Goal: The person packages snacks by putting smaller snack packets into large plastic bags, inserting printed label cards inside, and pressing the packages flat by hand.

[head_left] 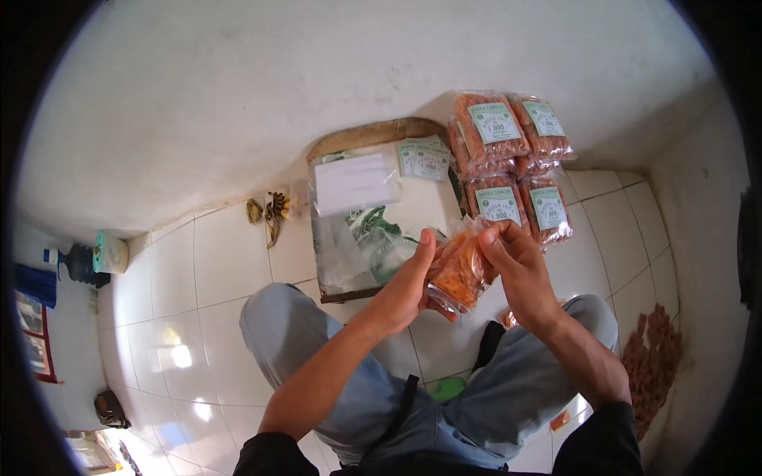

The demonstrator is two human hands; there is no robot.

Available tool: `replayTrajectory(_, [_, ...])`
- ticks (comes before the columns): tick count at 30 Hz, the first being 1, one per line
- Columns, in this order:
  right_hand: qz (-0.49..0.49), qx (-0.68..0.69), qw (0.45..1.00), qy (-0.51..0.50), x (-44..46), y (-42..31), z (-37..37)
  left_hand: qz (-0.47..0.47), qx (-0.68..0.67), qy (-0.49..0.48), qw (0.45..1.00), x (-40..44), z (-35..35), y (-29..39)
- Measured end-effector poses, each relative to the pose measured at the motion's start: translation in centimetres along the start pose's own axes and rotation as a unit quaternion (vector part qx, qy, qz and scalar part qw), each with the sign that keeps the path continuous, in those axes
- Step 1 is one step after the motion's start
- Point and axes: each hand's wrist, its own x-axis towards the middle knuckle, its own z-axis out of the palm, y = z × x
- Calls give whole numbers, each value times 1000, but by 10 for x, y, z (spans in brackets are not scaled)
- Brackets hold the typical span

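Just right of the frame's centre, the left fingers (425,249) and right fingers (493,244) both grasp a snack bag (460,276); pinching hard might crush its contents, and tipping, if an end is unsealed, might spill them.

Soft light, glare on floor tiles (226,337), bowed dark edges

Single head view, wide-angle, faces forward and down; fingers (425,254) near, wall (317,71) farther.
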Motion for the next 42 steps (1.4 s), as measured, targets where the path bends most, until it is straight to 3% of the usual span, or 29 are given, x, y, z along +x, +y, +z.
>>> replayTrajectory(5, [-8, -2, 1000, 14, -5, 1, 2, 99, 51, 18, 994, -6, 8, -5])
replayTrajectory(12, [-78, -63, 995, 30, -4, 15, 0, 74, 189, 115, 972, -12, 25, 11])
replayTrajectory(14, [-106, -253, 962, -13, -5, 4, -5, 152, 231, 125, 953, -14, 23, 9])
replayTrajectory(15, [-105, -253, 962, -14, -6, -4, -7, 152, 230, 126, 953, -15, 22, 10])
replayTrajectory(17, [-205, -298, 927, -102, -7, -19, -13, 172, 276, 121, 938, -18, 21, 15])
replayTrajectory(19, [-183, -279, 933, -135, -7, -26, -16, 156, 330, 115, 924, -21, 20, 20])
replayTrajectory(21, [-145, -368, 889, -230, -5, -33, -16, 140, 382, 104, 907, -22, 17, 19])
replayTrajectory(23, [-150, -364, 881, -262, -1, -29, -20, 162, 389, 85, 903, -21, 11, 15])
replayTrajectory(25, [-67, -224, 940, -250, -1, -28, -20, 168, 371, 76, 910, -23, 18, 20])
replayTrajectory(26, [-67, -224, 939, -251, 0, -26, -21, 174, 354, 68, 916, -24, 20, 22])
replayTrajectory(28, [-65, -18, 967, -246, 0, -18, -23, 217, 305, 55, 926, -24, 21, 21])
replayTrajectory(30, [-71, -12, 964, -256, 1, -17, -27, 259, 256, 42, 930, -27, 24, 25])
replayTrajectory(32, [-75, -6, 961, -267, 3, -16, -28, 169, 184, 34, 968, -36, 30, 35])
replayTrajectory(42, [-79, 152, 940, -294, 6, 0, -25, 190, 145, 13, 971, -40, 23, 33])
